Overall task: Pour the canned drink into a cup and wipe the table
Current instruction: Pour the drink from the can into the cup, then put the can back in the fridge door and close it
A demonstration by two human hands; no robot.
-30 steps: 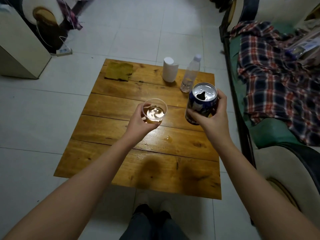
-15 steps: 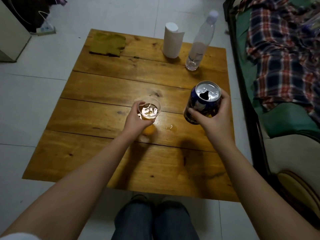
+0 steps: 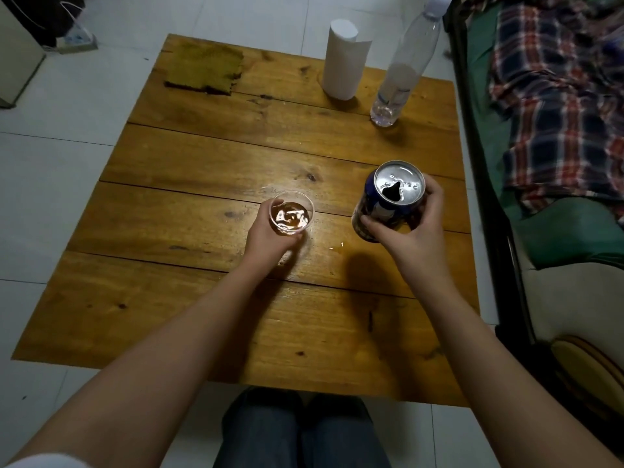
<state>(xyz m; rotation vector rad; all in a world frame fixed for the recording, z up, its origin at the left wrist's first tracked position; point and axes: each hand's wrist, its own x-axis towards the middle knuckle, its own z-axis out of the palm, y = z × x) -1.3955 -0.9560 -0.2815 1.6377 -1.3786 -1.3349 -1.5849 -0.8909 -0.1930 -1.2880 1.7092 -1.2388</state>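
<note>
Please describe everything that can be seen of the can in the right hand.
The can is dark blue with lighter markings and a silver metal top, whose opening is already punched open and dark inside. It stands roughly upright, leaning a little, over the right side of the wooden table. The right hand grips its side, thumb in front and fingers behind. Whether its base touches the table cannot be told. Nothing else touches it.

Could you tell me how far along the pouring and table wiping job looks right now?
Pouring looks done or nearly so: the cup holds amber drink, gripped by the left hand. The right hand holds the opened can roughly upright. Wiping is left: a small spill sits on the table, and the cloth and paper roll lie untouched.
</note>
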